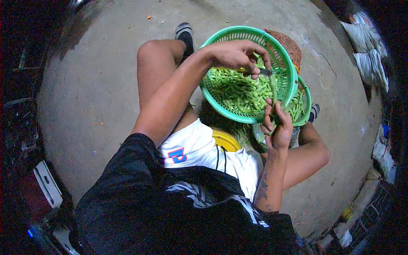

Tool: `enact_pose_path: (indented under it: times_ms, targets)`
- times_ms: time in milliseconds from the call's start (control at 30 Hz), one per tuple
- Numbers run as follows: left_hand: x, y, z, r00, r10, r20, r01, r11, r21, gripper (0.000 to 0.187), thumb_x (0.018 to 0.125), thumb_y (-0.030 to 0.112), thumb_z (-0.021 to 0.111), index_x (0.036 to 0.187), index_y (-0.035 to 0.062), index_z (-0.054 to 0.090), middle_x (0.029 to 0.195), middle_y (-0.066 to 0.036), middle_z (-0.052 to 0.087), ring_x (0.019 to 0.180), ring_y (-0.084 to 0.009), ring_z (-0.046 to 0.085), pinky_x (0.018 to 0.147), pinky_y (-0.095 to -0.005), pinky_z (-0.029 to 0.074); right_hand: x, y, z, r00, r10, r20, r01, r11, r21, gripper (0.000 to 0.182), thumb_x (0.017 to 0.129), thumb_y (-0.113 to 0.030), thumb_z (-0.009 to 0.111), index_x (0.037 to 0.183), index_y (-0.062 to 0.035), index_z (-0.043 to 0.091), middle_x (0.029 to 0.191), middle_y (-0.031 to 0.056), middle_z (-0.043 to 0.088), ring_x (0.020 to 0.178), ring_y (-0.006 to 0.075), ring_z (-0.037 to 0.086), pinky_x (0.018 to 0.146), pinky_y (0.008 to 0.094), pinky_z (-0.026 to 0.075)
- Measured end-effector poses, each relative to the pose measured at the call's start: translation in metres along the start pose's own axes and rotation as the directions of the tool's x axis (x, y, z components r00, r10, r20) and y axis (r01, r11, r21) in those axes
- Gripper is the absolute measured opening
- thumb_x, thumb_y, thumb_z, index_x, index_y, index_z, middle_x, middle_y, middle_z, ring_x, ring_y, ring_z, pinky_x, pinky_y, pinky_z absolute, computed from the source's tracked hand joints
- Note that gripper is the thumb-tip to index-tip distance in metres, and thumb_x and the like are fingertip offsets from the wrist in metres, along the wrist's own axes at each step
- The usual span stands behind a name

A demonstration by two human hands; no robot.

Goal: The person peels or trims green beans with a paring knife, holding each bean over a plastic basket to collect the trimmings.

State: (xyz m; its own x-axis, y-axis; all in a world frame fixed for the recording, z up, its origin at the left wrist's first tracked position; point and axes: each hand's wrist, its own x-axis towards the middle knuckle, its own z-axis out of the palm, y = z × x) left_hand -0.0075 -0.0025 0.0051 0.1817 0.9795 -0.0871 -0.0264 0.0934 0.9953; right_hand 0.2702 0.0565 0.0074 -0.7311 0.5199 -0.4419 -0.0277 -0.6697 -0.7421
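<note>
My left hand (238,55) reaches over the green plastic colander (231,117), its fingers closed round a small knife (265,72) with a yellow handle and dark blade. The blade touches the upper part of a long green bean (273,89). Below it, my right hand (278,127) is pinching the bean near its lower end, palm turned up. Many cut green bean pieces (242,91) lie in the colander, which is tilted. A second green basket (307,114) with longer beans (296,106) sits beside and partly under it.
A reddish-brown sack (287,44) stands behind the colander. Between my legs is a yellow round object (226,140), partly covered by my shorts. White sacks (365,46) lie at the far right. Small orange scraps (149,17) dot the concrete floor (102,55).
</note>
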Motion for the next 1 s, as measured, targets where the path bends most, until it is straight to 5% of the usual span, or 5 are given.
enact_pose_path:
  times_ms: [367,433,533,733,1000]
  targets:
    - [0.009,-0.001,0.013,0.996,-0.093,0.008,0.089,0.975,0.205,0.044,0.089,0.012,0.074,0.129,0.004,0.057,0.084,-0.002,0.071,0.074,-0.0078,0.059,0.061,-0.0246,0.042,-0.005,0.003,0.005,0.979,-0.157,-0.131,0.126,0.967,-0.22,0.023,0.098,-0.018,0.068,0.114,-0.0021,0.068,0.09,0.005,0.07,0.049,0.0021,0.044,0.039,0.0188,0.03]
    - [0.01,-0.003,0.004,0.999,0.025,0.022,-0.028,0.993,0.113,0.041,0.089,0.012,0.074,0.127,0.004,0.059,0.085,-0.003,0.071,0.075,-0.0092,0.061,0.064,-0.0254,0.046,-0.008,0.003,0.004,0.969,-0.185,-0.167,0.138,0.956,-0.261,0.023,0.098,-0.018,0.069,0.114,-0.0016,0.069,0.088,0.0043,0.07,0.05,0.0024,0.046,0.04,0.019,0.03]
    - [-0.002,0.0,-0.011,0.987,-0.071,-0.141,0.067,0.997,-0.029,0.039,0.089,0.012,0.073,0.126,0.0053,0.061,0.087,-0.005,0.071,0.078,-0.0115,0.064,0.068,-0.0282,0.051,-0.008,0.005,-0.002,0.963,-0.233,-0.138,0.18,0.931,-0.318,0.024,0.097,-0.02,0.07,0.113,-0.0017,0.069,0.086,0.0029,0.07,0.052,0.0029,0.048,0.041,0.019,0.031]
    - [0.017,-0.008,0.024,0.998,-0.036,0.046,0.026,0.978,0.208,0.038,0.089,0.008,0.073,0.125,0.0044,0.062,0.086,-0.005,0.072,0.077,-0.009,0.064,0.068,-0.0263,0.049,-0.004,0.006,0.002,0.956,-0.238,-0.169,0.161,0.913,-0.376,0.023,0.096,-0.021,0.071,0.111,-0.0043,0.071,0.083,0.0006,0.07,0.052,0.0019,0.047,0.041,0.0188,0.031]
    - [0.011,-0.007,0.006,0.999,-0.017,-0.035,0.016,1.0,-0.023,0.037,0.09,0.006,0.07,0.126,0.0052,0.061,0.092,-0.007,0.072,0.077,-0.0112,0.064,0.068,-0.026,0.049,-0.006,0.006,0.001,0.954,-0.247,-0.169,0.178,0.922,-0.343,0.021,0.096,-0.021,0.072,0.111,-0.0052,0.07,0.084,0.001,0.071,0.051,0.0022,0.048,0.041,0.0193,0.032]
